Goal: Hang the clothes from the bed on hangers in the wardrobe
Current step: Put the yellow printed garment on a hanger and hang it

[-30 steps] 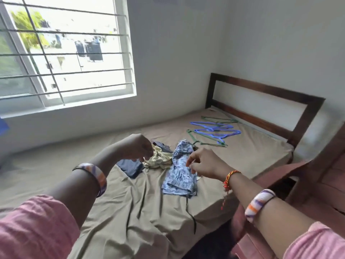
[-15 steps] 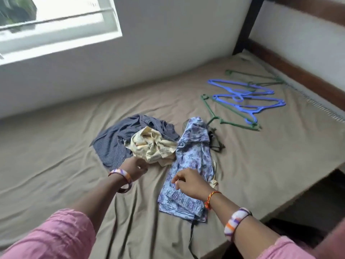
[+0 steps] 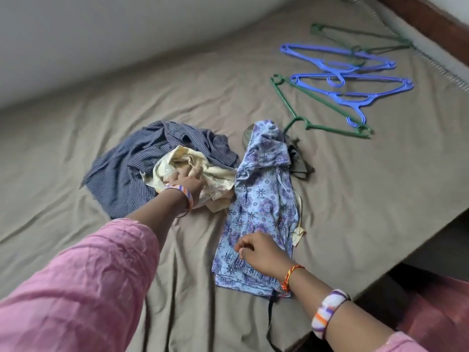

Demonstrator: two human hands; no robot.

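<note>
Since a second ago both hands have dropped onto the clothes at mid-frame — left hand (image 3: 187,180) grasping the crumpled cream cloth garment (image 3: 177,165), right hand (image 3: 256,251) pinching the blue floral cotton garment (image 3: 264,199) — so picking-up starts; plastic hangers (image 3: 342,80) wait upper right.

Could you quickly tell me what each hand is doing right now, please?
Left hand: grips the cream cloth.
Right hand: pinches the floral garment.

White wall (image 3: 127,34) at top, dark wood bed frame (image 3: 431,11) top rt.
</note>
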